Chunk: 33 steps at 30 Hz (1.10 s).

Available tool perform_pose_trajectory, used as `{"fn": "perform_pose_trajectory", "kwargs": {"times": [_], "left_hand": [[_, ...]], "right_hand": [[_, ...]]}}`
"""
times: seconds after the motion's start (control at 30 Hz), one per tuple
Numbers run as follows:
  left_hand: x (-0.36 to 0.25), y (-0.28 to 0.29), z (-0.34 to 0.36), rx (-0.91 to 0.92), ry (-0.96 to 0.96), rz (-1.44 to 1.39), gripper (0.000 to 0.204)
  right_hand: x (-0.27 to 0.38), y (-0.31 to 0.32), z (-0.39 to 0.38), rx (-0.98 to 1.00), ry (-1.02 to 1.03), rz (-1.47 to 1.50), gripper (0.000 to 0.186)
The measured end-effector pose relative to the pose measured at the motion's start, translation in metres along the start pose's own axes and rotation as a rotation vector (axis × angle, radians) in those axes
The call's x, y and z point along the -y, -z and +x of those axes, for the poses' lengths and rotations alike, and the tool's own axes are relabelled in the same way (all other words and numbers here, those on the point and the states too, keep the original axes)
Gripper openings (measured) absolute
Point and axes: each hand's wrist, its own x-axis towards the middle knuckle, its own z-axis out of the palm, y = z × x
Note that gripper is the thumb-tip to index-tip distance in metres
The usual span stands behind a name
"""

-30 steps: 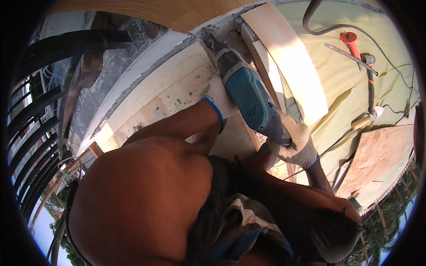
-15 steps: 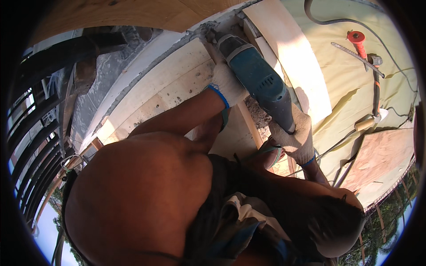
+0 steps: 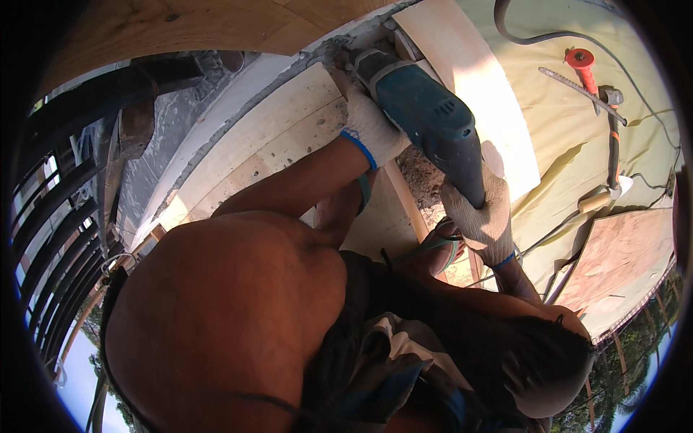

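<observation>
A teal and black rotary hammer [image 3: 427, 108] slants across the upper middle, its front end at the rough grey concrete edge [image 3: 333, 54]. My left hand [image 3: 372, 124], in a white knit glove with a blue cuff, holds its body from the left side near the front. The rear handle is in the grip of my gloved right hand [image 3: 482, 220]. Under the tool runs a gap of brown rubble [image 3: 420, 173] between boards. Where the bit meets the concrete is hard to make out.
Pale planks [image 3: 289, 126] lie left of the tool, and a wide board [image 3: 484, 79] right of it. On yellowish sheeting rest a red-handled tool [image 3: 580, 65], a long rod [image 3: 570, 88], a hammer [image 3: 613, 137] and a trowel [image 3: 603, 196]. Black railings [image 3: 58, 209] stand left.
The rotary hammer has shifted slightly right and turned a little, its rear end moving right. Both hands have moved with it and keep their hold.
</observation>
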Motion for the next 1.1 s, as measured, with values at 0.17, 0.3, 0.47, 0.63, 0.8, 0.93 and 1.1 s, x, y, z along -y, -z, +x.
{"fn": "perform_pose_trajectory", "kwargs": {"times": [0.17,0.3,0.47,0.63,0.8,0.93,1.1], "left_hand": [[0.029,-0.026,0.0,-0.431,-0.357,0.389,0.054],[0.025,-0.029,0.0,-0.27,-0.243,0.236,0.064],[0.005,-0.002,0.009,-0.137,-0.161,0.136,0.074],[0.009,-0.001,0.01,-0.178,-0.237,0.289,0.074],[0.014,-0.016,0.004,-0.284,-0.202,0.302,0.081],[0.011,-0.014,-0.005,-0.012,0.007,0.164,0.085],[0.009,-0.011,-0.014,0.154,0.147,0.025,0.088]], "right_hand": [[-0.002,-0.002,0.001,-0.009,-0.058,0.145,0.015],[-0.003,-0.002,0.003,-0.019,-0.129,0.231,0.019],[-0.002,-0.001,0.007,-0.014,-0.091,0.173,0.028],[0.001,0.0,0.008,0.005,-0.118,0.231,0.035],[-0.002,0.0,0.006,0.067,-0.146,0.151,0.044],[-0.005,-0.004,-0.006,0.035,-0.166,0.15,0.049],[-0.005,-0.005,-0.014,-0.031,-0.061,0.113,0.05]]}}
